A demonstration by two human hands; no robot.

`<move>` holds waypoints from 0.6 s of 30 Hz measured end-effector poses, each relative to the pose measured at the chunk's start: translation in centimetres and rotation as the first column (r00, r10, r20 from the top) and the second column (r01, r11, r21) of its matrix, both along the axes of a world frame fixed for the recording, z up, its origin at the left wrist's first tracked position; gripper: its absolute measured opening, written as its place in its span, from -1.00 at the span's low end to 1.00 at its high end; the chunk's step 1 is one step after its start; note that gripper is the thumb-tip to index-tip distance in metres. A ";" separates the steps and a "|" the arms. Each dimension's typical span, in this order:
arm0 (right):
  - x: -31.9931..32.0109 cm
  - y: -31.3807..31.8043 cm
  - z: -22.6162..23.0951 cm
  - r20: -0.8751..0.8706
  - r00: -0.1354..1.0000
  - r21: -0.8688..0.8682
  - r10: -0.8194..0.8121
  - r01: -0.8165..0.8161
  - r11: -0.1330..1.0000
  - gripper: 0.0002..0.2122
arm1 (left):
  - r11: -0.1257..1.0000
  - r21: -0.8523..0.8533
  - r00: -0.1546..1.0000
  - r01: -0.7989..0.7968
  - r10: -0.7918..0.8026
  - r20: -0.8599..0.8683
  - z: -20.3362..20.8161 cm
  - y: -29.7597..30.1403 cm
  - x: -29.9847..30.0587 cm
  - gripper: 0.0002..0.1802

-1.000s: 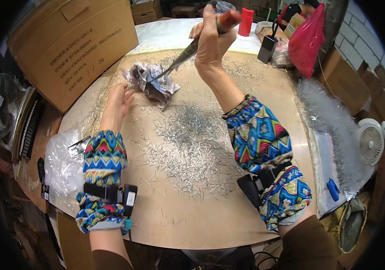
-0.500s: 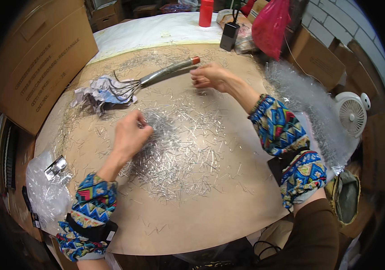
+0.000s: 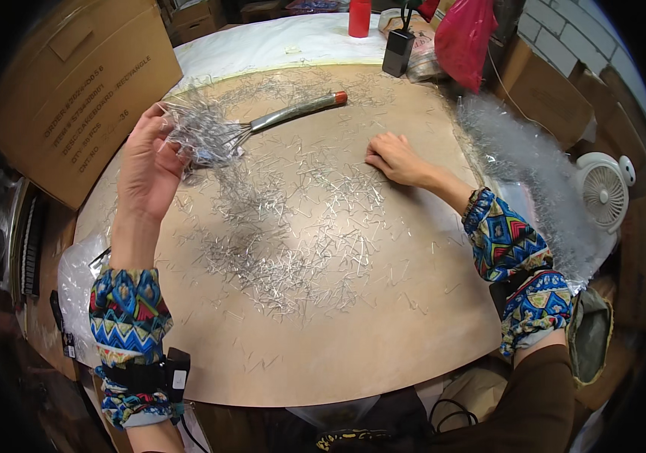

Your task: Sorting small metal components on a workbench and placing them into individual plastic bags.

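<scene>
My left hand is raised at the far left of the board, fingers closed on a tangled clump of bent wire pieces. That clump hangs in front of crumpled paper and the tines of a small hand rake. The rake's wrapped grey handle with an orange-red end lies on the board. My right hand is low over the board's right side, its fingers curled in; whatever they hold, if anything, is hidden. Between the hands spreads a loose pile of shiny bent wire pieces.
A large cardboard box stands at the left, above a clear plastic bag. At the right are a heap of wire pieces in clear plastic and a white fan. A red bottle and a black device stand at the back.
My left hand has gone from the pile up and left, lifting a clump of wire pieces. My right hand has moved away from the rake handle, right and nearer. The view has shifted slightly.
</scene>
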State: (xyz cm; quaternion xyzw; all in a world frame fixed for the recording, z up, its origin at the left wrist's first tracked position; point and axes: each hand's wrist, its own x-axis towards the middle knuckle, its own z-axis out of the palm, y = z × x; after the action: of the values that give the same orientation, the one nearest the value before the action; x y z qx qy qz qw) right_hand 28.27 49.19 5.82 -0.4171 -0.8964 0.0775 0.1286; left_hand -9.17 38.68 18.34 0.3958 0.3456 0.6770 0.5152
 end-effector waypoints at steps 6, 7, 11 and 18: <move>0.7 -0.4 0.9 -0.190 0.982 0.090 0.016 0.001 0.996 -0.86 | 0.980 -0.165 0.943 -0.116 0.056 -0.329 -3.1 0.5 -0.1 -0.65; 0.3 -0.6 1.4 -0.197 0.980 0.091 0.025 -0.007 0.996 -0.86 | 0.969 -0.230 0.862 -0.087 -0.043 -0.506 -3.8 -0.2 0.0 -0.61; -0.7 -1.4 1.8 -0.247 0.966 0.016 0.083 -0.081 0.997 -0.87 | 0.936 0.335 -0.135 0.110 0.348 -0.928 -11.2 -1.4 -1.4 -0.48; 0.0 -1.0 3.1 -0.216 0.974 -0.154 -0.060 0.027 0.988 -0.83 | 0.978 -0.025 0.521 -0.209 0.090 -0.849 -4.8 -0.8 -1.7 -0.62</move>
State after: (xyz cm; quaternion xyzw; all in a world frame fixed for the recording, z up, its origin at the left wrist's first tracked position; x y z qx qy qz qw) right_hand 28.27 48.23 8.91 -0.4339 -0.8588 0.1877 0.1972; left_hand -10.89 37.90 13.52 0.6088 0.6249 0.4211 0.2480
